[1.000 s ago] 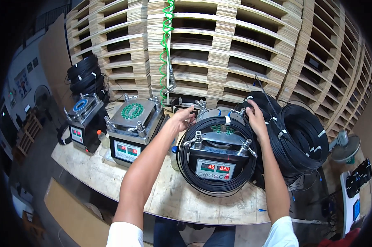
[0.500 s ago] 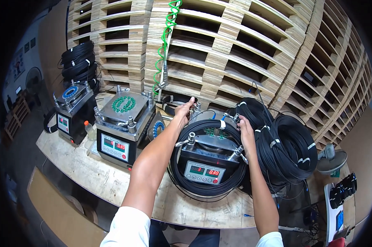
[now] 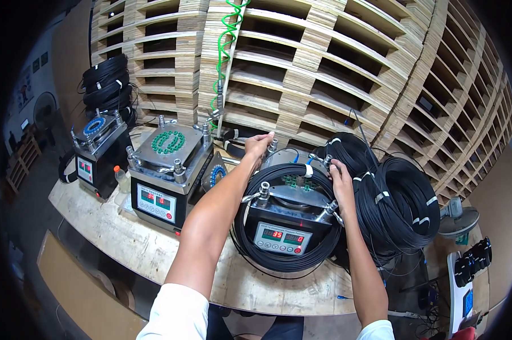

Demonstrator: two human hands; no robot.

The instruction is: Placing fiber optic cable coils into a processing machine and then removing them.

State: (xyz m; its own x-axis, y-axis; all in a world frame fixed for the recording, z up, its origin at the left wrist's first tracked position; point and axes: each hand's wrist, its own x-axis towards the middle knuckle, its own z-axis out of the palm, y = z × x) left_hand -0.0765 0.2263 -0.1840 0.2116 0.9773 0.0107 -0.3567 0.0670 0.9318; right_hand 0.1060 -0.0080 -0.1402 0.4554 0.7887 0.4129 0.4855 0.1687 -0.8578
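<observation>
In front of me a polishing machine point(image 3: 280, 237) stands with a coil of black cable point(image 3: 246, 249) looped around its front and over its top plate. Green connector holders point(image 3: 301, 182) show on the plate inside the loop. My left hand point(image 3: 258, 146) reaches past the coil, fingers closed at the back left clamp post point(image 3: 273, 146). On the other side my right hand point(image 3: 341, 180) has its fingers bent against the back right clamp point(image 3: 327, 161). The front left clamp point(image 3: 264, 191) and front right clamp point(image 3: 327, 212) are untouched. Red digits glow on the machine's panel.
Two similar machines stand to the left, one with a green-ringed plate point(image 3: 168, 143), the other with a blue ring point(image 3: 94, 126). A bottle with an orange cap point(image 3: 121, 178) sits between them. Large black cable coils point(image 3: 406, 204) crowd the right. Stacked pallets point(image 3: 301, 73) rise behind.
My left hand has moved slightly right, onto the back left post, and my right hand has barely shifted. The digits on the front machine's panel and on the middle machine's panel have changed.
</observation>
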